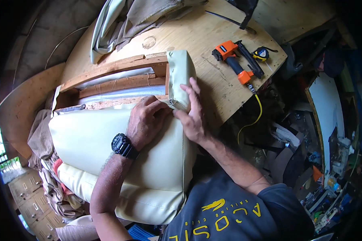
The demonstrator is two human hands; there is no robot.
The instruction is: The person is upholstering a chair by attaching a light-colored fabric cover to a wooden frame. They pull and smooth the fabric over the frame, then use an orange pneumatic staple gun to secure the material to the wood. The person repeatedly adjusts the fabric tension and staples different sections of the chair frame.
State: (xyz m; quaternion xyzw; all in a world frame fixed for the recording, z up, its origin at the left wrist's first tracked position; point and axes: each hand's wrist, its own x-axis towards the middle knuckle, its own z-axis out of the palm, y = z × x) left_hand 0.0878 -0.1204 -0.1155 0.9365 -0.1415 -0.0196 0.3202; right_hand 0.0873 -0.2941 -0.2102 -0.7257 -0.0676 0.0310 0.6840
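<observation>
A seat or back cushion covered in pale cream vinyl (96, 128) lies on the plywood table, its wooden frame (116, 87) bare along the far side. My left hand (145, 119), with a black watch on the wrist, has its fingers curled and pinched on the cover's edge near the frame's right corner. There a small bunched, whitish bit of material or thread (171, 102) shows, too small to make out. My right hand (193, 114) rests at that same corner, thumb against the vinyl and fingers stretched out along the side panel.
On the plywood table (197, 36) lie an orange and black air stapler (237, 60) with a yellow hose (260, 110), and a tape measure (262, 53). Fabric pieces (145, 18) are heaped at the back. Assorted clutter fills the floor at right; a drawer cabinet (32, 201) stands lower left.
</observation>
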